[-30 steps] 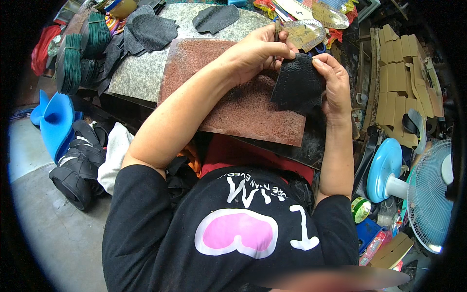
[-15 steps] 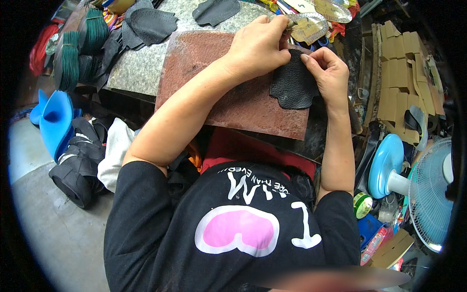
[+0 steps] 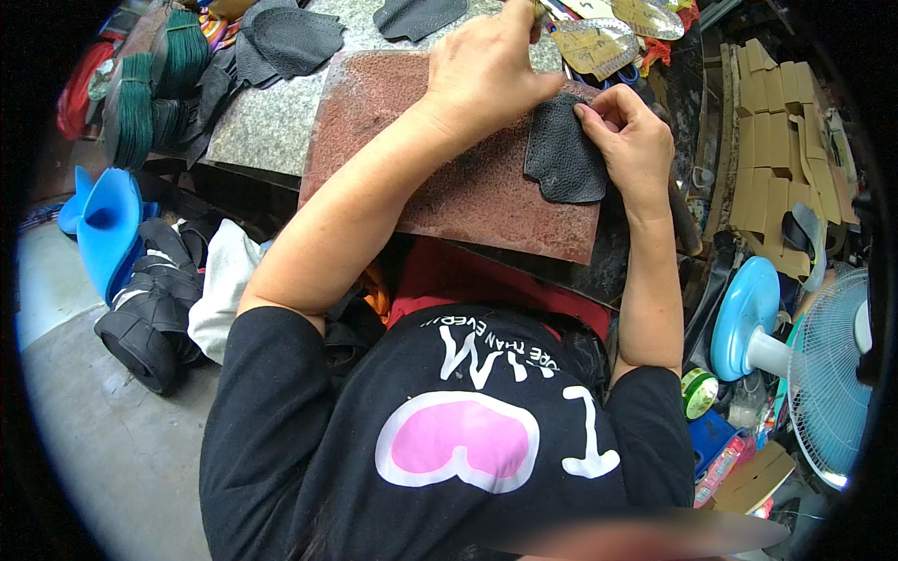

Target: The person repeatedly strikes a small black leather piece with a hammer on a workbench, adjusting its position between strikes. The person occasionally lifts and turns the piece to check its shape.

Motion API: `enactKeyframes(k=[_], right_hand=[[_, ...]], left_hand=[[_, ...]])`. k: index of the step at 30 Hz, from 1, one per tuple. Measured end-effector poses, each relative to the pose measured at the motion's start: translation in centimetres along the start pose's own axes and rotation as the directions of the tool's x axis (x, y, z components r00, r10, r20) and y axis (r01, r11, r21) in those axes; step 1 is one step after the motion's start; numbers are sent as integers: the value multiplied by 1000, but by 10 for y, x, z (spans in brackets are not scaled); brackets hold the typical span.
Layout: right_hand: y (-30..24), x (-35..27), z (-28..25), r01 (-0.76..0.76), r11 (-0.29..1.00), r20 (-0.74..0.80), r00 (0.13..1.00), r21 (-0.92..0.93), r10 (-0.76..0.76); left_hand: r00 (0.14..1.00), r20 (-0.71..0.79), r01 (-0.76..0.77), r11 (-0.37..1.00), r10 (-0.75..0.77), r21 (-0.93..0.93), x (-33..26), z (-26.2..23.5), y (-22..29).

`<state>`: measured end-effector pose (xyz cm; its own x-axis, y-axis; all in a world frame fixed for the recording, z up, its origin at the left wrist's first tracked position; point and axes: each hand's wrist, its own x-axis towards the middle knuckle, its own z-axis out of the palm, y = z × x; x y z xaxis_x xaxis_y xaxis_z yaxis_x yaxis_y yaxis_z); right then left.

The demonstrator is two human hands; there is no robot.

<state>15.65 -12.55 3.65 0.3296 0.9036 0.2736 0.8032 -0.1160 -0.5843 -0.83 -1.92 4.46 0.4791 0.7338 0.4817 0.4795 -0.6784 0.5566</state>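
Note:
A cut piece of black grained leather [image 3: 566,154] lies at the right part of a reddish-brown board [image 3: 374,122] on the table. My right hand [image 3: 631,145] pinches the leather's upper right edge between thumb and fingertips. Above its upper left corner is my left hand [image 3: 486,75], fingers curled and thumb stretched toward the leather. A small dark end of something shows at those curled fingers, by the picture's top edge; its kind is hidden.
More black leather pieces [image 3: 290,42] lie on the speckled tabletop [image 3: 248,131]. Metallic shoe-shaped templates [image 3: 596,47] are past the board. Green cord bundles [image 3: 131,112] hang at left. Flattened cartons [image 3: 772,140] and a blue fan [image 3: 828,374] stand at right.
My left hand has lifted off the leather's top edge and moved up and left. The right hand keeps its pinch, and the leather has barely shifted.

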Motion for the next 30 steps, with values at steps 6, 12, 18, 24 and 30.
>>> enactKeyframes(k=[6,12,18,24,30], right_hand=[[-5,-1,-2,28,989,-35,999,-142,-34],[-6,0,-5,7,990,0,1000,-138,-8],[-4,-1,-6,16,985,6,1000,-174,-15],[-7,0,-7,11,984,16,1000,-181,-9],[5,-2,-1,69,988,-8,997,-140,-71]], left_hand=[[981,162,191,713,-110,-674,6,20,-9],[994,109,72,832,-13,-550,-2,21,-8],[986,123,167,741,-114,-651,-2,27,-10],[971,204,231,709,-124,-667,0,29,-17],[972,212,220,725,-104,-653,0,29,-17]])
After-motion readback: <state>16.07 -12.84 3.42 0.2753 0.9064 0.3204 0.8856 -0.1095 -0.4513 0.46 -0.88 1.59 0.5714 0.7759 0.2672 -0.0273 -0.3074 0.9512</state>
